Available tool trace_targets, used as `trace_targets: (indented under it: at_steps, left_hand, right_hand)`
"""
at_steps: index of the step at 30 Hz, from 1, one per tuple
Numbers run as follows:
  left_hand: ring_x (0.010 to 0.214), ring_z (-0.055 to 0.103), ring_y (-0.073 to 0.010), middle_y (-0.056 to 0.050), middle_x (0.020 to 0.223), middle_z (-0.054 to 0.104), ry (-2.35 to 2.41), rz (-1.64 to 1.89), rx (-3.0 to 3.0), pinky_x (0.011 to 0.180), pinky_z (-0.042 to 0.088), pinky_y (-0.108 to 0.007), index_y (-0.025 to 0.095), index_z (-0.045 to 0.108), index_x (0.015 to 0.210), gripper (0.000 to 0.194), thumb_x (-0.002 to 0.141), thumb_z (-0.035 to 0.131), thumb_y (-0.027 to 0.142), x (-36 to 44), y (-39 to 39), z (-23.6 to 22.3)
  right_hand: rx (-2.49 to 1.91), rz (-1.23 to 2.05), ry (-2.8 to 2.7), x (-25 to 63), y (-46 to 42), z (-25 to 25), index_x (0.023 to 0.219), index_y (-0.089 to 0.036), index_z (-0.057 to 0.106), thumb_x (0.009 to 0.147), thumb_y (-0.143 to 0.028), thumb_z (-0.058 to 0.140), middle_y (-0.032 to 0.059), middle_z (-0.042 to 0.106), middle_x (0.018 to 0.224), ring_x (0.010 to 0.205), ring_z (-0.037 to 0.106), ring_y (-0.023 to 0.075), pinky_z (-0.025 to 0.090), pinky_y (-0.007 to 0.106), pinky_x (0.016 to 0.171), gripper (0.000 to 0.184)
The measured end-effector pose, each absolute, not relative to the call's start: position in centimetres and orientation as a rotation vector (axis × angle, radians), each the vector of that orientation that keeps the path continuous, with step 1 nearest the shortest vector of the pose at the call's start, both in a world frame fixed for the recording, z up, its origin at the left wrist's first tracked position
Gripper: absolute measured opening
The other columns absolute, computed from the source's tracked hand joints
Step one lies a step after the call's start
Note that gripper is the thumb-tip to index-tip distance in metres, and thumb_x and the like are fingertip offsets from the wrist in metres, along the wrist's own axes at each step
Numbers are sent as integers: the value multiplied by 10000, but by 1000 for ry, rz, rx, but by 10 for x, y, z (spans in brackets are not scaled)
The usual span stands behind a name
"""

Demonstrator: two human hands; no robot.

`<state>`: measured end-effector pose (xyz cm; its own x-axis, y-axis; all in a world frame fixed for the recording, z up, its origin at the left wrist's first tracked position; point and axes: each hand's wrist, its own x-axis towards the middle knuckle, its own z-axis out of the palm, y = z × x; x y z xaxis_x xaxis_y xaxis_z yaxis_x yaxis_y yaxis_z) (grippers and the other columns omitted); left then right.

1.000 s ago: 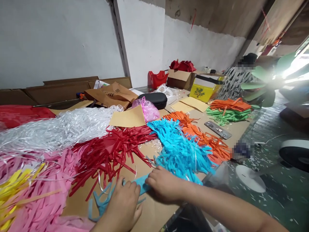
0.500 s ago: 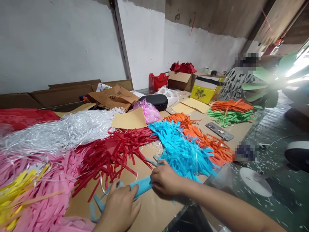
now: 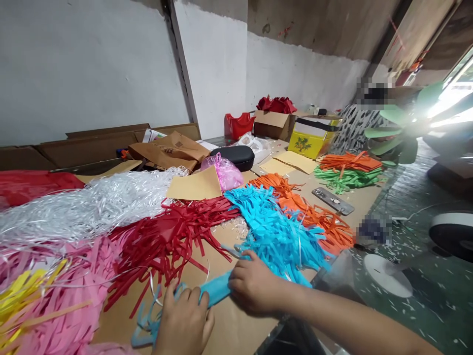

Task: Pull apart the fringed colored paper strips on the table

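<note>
A rolled blue fringed paper strip [image 3: 216,290] lies on the brown paper-covered table [image 3: 236,325] at the near edge. My left hand [image 3: 183,320] presses down on its left end, fingers curled over the loose blue fringe [image 3: 146,328]. My right hand [image 3: 253,286] grips the strip's right end, fingers closed around it. Just behind my right hand lies a pile of blue fringed paper [image 3: 273,229].
Piles of red [image 3: 166,236], pink [image 3: 70,296], yellow [image 3: 18,296], white [image 3: 84,204] and orange [image 3: 314,212] fringed paper cover the table. A phone [image 3: 332,200], a black case [image 3: 236,155], boxes [image 3: 310,135] and a seated person [image 3: 362,123] are further back. A fan [image 3: 402,130] stands at the right.
Both hands have shifted slightly along the blue strip, and the rolled part between them looks a little tighter. The camera view moved a little.
</note>
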<state>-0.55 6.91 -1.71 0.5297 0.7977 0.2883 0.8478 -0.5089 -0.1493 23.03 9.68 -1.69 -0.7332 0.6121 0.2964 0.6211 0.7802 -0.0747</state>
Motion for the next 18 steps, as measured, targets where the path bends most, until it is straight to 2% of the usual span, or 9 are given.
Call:
trace_targets:
  at_steps: [2,4,6,9,13,15,18]
  left_hand:
    - [762,637,-278,-50,731,693,-1329,-260,-2460,1085,328,-605,205,759,790,208,887,615,321,-5,66,-26]
    - [750,636,-267,-47,724,694,-1278,-204,-2454,1090,327,-601,191,778,827,180,889,621,255,-6,63,-34]
    - [769,649,-269,-53,747,713,-1261,-168,-2469,1093,324,-601,178,791,879,150,850,644,184,-10,61,-39]
    - [867,688,-279,-71,876,768,-1337,-266,-2552,1103,316,-598,188,794,982,217,853,621,171,-22,66,-40]
    - [1031,702,-259,-8,1047,782,-1722,-296,-2801,1089,338,-565,327,776,998,267,938,516,314,-39,89,-30]
    - [1035,702,-249,7,1032,782,-1900,-184,-2863,1035,395,-515,339,775,941,309,954,476,414,-41,101,-23]
    - [965,707,-236,13,915,777,-1973,-145,-2840,955,434,-462,303,755,794,427,978,402,458,-37,111,-16]
  right_hand:
    - [-886,-145,-2687,231,93,-18,790,-186,610,962,-213,553,22,686,819,796,549,206,304,471,953,183]
    - [-882,-160,-2703,234,91,-19,792,-186,609,978,-180,529,17,690,833,782,541,197,304,459,943,203]
    - [-936,-75,-2706,237,92,-18,821,-184,627,982,-176,535,16,709,872,785,550,186,306,443,931,186]
    - [-1137,168,-2677,238,97,-13,867,-188,663,953,-211,595,18,726,956,834,581,184,331,403,868,112]
    - [-1447,335,-2544,230,106,-7,922,-175,701,974,-300,583,68,709,1022,926,604,227,342,367,750,179]
    - [-1521,327,-2493,224,109,-7,921,-158,714,976,-312,567,97,700,1014,935,605,250,340,366,726,219]
    - [-1590,343,-2458,220,113,-10,887,-159,733,938,-300,588,96,695,970,904,607,251,342,358,704,209]
